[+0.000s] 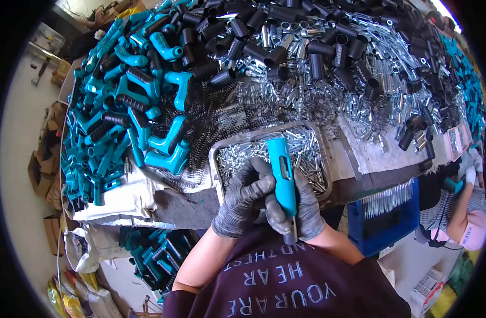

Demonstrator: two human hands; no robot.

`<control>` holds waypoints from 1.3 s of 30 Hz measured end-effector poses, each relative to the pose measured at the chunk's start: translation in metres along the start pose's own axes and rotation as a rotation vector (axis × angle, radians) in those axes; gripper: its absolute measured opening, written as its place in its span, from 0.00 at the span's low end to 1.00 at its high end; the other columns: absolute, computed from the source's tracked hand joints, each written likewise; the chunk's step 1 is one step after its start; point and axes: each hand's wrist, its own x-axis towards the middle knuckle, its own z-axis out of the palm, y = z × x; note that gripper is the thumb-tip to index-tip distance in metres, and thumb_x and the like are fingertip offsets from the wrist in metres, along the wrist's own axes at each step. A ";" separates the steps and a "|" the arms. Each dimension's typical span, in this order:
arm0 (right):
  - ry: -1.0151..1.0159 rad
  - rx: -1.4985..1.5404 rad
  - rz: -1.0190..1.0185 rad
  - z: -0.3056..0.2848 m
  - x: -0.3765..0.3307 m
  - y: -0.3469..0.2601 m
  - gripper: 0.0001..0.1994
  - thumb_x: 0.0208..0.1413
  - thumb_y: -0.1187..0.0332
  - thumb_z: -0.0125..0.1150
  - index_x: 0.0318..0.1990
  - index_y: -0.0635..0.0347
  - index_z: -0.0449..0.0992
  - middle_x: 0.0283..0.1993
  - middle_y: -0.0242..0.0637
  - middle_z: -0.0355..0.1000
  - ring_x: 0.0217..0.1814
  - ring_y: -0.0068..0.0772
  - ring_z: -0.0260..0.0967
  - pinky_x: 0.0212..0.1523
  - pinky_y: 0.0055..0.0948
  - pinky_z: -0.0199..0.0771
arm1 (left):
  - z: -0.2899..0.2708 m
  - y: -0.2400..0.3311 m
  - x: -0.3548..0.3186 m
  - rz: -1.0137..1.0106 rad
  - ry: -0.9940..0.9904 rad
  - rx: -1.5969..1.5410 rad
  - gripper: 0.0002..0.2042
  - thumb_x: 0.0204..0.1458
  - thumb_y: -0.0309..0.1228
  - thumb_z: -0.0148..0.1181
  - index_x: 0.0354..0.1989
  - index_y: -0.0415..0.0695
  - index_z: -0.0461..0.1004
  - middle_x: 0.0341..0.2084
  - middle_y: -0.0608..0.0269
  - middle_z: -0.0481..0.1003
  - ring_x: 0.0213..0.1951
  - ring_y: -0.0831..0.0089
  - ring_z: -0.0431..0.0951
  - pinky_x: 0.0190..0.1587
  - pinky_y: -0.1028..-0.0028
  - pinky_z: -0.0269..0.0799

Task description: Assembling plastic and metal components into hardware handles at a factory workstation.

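A teal tool housing (285, 196), long and rounded with a slot in its upper part, is held upright before my body. My right hand (309, 209), in a grey glove, wraps round its right side and lower part. A short dark rod end (290, 233) sticks out at the bottom. My left hand (240, 199), also gloved in grey, is closed at the housing's left side. Its thumb and fingertips are pressed together; whatever they pinch is hidden. Just beyond the hands lies a metal tray (329, 186) of small silvery metal parts (235, 161).
Teal pistol-shaped housings (171, 159) are heaped at the left, black tubes (317, 66) and shiny metal parts at the back and right. Dark springs (200, 127) lie beyond the tray. A blue crate (417, 212) stands below the table edge; a co-worker's arm (460, 212) is at the far right.
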 end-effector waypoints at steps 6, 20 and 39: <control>0.359 -0.502 -0.553 -0.008 -0.010 -0.019 0.30 0.58 0.41 0.51 0.51 0.64 0.68 0.30 0.37 0.73 0.22 0.26 0.69 0.22 0.22 0.71 | 0.017 0.009 -0.003 0.043 -0.108 0.869 0.20 0.59 0.46 0.55 0.44 0.38 0.70 0.34 0.52 0.77 0.41 0.66 0.77 0.46 0.65 0.70; 0.323 -0.152 -0.707 -0.012 -0.022 -0.052 0.23 0.61 0.48 0.52 0.52 0.58 0.68 0.37 0.35 0.73 0.27 0.24 0.70 0.24 0.23 0.76 | 0.004 0.063 0.129 0.828 0.376 1.833 0.16 0.54 0.38 0.58 0.48 0.44 0.72 0.43 0.54 0.76 0.49 0.55 0.74 0.49 0.61 0.71; 0.216 -0.484 -0.052 0.002 -0.020 -0.028 0.29 0.58 0.44 0.54 0.52 0.62 0.68 0.29 0.33 0.72 0.21 0.21 0.68 0.19 0.20 0.67 | -0.016 0.055 0.050 -0.005 -0.317 -0.234 0.29 0.62 0.53 0.42 0.62 0.42 0.61 0.30 0.60 0.72 0.21 0.75 0.68 0.32 0.73 0.69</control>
